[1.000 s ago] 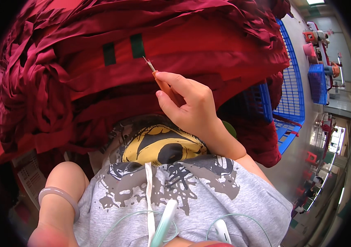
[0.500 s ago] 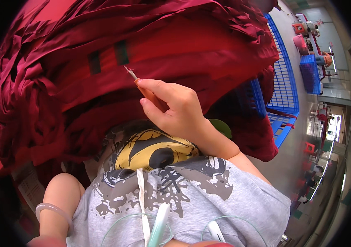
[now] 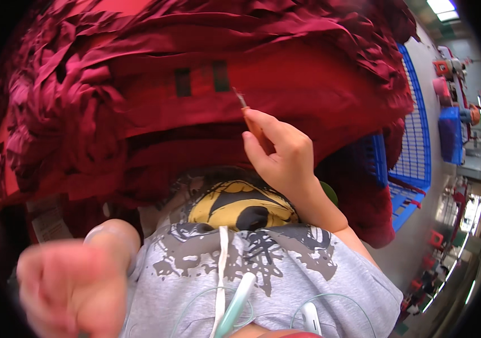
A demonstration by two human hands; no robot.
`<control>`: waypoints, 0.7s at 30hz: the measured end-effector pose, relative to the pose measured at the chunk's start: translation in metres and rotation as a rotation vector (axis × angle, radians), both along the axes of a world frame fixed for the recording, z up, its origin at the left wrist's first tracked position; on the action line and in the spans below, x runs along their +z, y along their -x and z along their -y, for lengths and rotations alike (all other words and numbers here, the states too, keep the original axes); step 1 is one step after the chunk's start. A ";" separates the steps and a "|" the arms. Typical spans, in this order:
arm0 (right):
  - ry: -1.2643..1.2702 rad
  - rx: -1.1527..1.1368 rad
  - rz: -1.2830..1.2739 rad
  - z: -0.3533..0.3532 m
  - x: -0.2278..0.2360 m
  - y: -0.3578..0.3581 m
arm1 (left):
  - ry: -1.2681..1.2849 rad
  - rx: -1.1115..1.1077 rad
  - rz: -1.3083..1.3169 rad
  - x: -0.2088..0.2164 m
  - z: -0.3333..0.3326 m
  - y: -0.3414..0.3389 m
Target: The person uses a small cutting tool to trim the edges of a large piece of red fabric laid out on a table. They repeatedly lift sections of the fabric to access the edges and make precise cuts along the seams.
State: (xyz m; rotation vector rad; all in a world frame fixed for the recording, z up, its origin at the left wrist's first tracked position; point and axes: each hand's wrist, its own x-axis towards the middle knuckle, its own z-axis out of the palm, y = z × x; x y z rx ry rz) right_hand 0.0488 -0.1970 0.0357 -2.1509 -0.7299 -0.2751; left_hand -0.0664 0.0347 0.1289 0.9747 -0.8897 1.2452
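My right hand (image 3: 286,153) is closed around a seam ripper (image 3: 256,125) with an orange handle, its thin metal tip pointing up and away from me. The tip is over dark red cloth (image 3: 156,123), close to the right one of two small dark green rectangles (image 3: 221,76); whether it touches the cloth cannot be made out. At the lower left, near the lens, my left hand (image 3: 74,287) is raised apart from the cloth. Motion smears its fingers, which look bent; nothing can be made out in them.
Bunched dark red garments (image 3: 77,112) spread across the surface before me. To the right are a blue plastic basket (image 3: 415,141) and more red cloth (image 3: 373,211). Farther off stand red stools (image 3: 436,239), a pink bucket (image 3: 441,85) and another blue crate (image 3: 450,132).
My left hand has come up into view at the lower left. The whole view has shifted, so cloth and right hand appear farther right; the seam ripper is still in my right hand.
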 end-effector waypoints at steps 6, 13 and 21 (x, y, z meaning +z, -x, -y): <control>0.204 0.014 0.065 -0.007 0.002 0.004 | -1.032 0.752 -0.768 -0.103 0.035 -0.080; 0.326 0.051 0.131 -0.014 -0.001 0.002 | -1.014 0.750 -0.901 -0.130 0.039 -0.082; 0.304 -0.034 0.183 -0.024 -0.007 -0.005 | -1.062 0.862 -0.834 -0.137 0.041 -0.085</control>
